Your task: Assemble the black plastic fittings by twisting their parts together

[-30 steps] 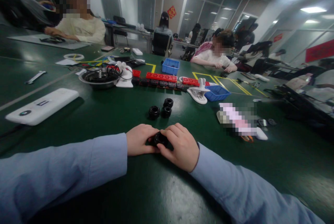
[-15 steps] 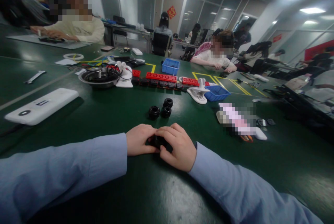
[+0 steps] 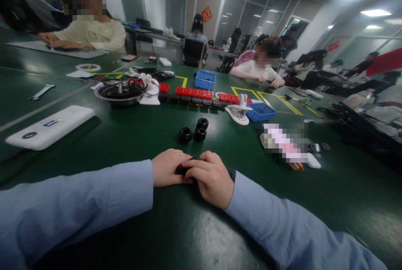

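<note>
Both my hands meet low on the green table [image 3: 132, 136], sleeves in light blue. My left hand [image 3: 166, 168] and my right hand [image 3: 212, 177] are closed around one small black ring-shaped part [image 3: 182, 170], of which only a sliver shows between the fingers. The right hand's fingers curl over the top of it. Three more black ring parts [image 3: 194, 131] lie in a cluster on the table just beyond my hands, untouched.
A white flat device [image 3: 50, 126] lies at the left. A metal bowl with cables [image 3: 119, 92], red and black blocks [image 3: 194, 95], white clips [image 3: 237, 112] and two blue bins [image 3: 260, 112] stand farther back. Other people sit at the far side and at the left.
My right hand has slid a little to the left and closed further over the black ring part, which showed more a second ago. The left hand has stayed in place.
</note>
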`<state>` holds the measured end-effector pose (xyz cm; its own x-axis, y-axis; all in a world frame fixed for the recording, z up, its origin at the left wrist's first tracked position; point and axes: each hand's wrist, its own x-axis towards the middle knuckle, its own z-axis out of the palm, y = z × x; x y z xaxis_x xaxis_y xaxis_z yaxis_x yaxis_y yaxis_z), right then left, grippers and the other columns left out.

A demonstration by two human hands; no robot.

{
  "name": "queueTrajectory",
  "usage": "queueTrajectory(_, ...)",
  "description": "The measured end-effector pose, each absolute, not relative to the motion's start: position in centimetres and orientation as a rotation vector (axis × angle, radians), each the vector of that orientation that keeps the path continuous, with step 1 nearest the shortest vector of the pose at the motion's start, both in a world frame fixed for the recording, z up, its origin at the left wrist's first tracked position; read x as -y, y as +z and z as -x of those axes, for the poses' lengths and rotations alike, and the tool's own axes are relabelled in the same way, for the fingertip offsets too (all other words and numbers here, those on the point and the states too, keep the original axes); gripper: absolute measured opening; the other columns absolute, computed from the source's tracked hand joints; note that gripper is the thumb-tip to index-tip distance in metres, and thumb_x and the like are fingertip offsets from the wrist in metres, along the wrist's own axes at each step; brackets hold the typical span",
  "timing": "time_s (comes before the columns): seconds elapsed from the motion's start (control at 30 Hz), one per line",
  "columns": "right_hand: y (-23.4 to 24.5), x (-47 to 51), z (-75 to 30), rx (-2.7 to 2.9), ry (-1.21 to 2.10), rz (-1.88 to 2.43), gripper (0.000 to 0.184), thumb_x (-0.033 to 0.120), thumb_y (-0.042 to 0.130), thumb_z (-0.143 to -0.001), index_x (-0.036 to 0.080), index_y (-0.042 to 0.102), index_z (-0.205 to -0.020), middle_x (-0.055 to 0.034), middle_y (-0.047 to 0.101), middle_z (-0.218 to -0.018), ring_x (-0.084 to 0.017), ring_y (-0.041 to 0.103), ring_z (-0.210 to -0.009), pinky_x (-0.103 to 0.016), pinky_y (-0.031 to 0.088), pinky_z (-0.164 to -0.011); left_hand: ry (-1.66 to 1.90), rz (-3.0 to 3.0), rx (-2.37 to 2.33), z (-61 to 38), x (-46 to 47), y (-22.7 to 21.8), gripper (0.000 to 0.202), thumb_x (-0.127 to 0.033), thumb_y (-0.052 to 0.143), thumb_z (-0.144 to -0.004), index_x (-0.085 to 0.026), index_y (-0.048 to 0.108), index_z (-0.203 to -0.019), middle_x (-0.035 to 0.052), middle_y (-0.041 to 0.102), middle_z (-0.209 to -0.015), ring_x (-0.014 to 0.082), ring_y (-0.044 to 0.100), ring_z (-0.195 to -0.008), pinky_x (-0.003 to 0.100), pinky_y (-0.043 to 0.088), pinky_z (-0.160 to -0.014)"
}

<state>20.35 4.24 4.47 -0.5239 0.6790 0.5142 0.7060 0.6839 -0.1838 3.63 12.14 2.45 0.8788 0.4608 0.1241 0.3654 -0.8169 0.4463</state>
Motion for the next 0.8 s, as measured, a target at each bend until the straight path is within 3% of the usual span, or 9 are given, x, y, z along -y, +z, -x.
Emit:
queueTrajectory(0.23, 3.9, -4.4, -20.3, 2.307, -0.096, 0.967, 0.028, 0.012, 0.045, -0.088, 0.020, 0.063, -0.068, 0.0024, 0.067, -0.094, -0.014, 0.044, -0.079, -0.030, 0.033, -0.067, 0.316, -2.631, -0.609, -3.8, -12.1, 2.5, 0.027, -0.042, 0.060, -0.075, -0.017, 0.053, -0.071, -0.0004, 0.056, -0.070, 0.0161, 0.054, -0.068, 0.027, 0.038, -0.063)
queueTrajectory(0.63, 3.6, -4.3, -20.5, 2.283, -0.265, 0.863, 0.028, 0.015, 0.045, -0.090, 0.021, 0.065, -0.072, 0.0091, 0.066, -0.104, -0.015, 0.043, -0.078, -0.031, 0.030, -0.065, 0.284, -2.626, -0.625, -3.6, -12.2, 2.6, 0.017, -0.031, 0.062, -0.071, -0.016, 0.055, -0.077, 0.0007, 0.060, -0.076, 0.0171, 0.056, -0.072, 0.028, 0.039, -0.066)
queueTrajectory(0.7, 4.0, -4.0, -20.6, 2.262, -0.267, 0.845, 0.026, 0.014, 0.044, -0.089, 0.022, 0.066, -0.079, 0.0075, 0.065, -0.106, -0.016, 0.043, -0.080, -0.031, 0.031, -0.066, 0.288, -2.639, -0.625, -3.6, -12.2, 2.6, 0.018, -0.032, 0.062, -0.072, -0.016, 0.056, -0.078, 0.0008, 0.059, -0.076, 0.0173, 0.056, -0.072, 0.028, 0.039, -0.066)
queueTrajectory(0.8, 4.7, -3.6, -20.6, 2.259, -0.262, 0.849, 0.025, 0.015, 0.041, -0.086, 0.018, 0.065, -0.092, -0.0027, 0.063, -0.107, -0.018, 0.046, -0.083, -0.033, 0.034, -0.070, 0.305, -2.658, -0.616, -3.6, -12.2, 2.5, 0.025, -0.040, 0.059, -0.075, -0.017, 0.057, -0.081, 0.0009, 0.058, -0.074, 0.0175, 0.055, -0.071, 0.028, 0.039, -0.064)
